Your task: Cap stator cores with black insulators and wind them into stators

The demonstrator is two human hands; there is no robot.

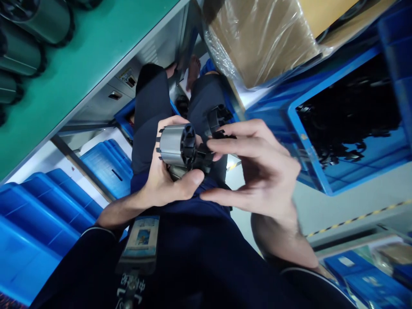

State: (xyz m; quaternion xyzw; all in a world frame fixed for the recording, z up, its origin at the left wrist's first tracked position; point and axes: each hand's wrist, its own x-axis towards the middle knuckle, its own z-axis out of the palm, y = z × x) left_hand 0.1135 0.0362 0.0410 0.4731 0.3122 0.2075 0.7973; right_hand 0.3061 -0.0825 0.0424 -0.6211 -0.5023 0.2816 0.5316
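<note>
My left hand (164,180) is wrapped round a grey metal cylinder (172,146) with black plastic end caps, held over my lap. My right hand (257,167) is beside it on the right, fingers curved, its fingertips pinching a black plastic slotted part (219,120) that sits against the cylinder's black end (188,146). My thumb on the right hand stretches underneath toward the left thumb. Both forearms come up from dark sleeves at the bottom of the view.
A green bench top (80,64) with several dark cylinders (35,21) lies at upper left. Blue crates (38,214) stack at left. A blue bin (350,124) full of black parts stands at right, a plastic-wrapped cardboard box (260,38) above it. A badge (141,240) hangs on my chest.
</note>
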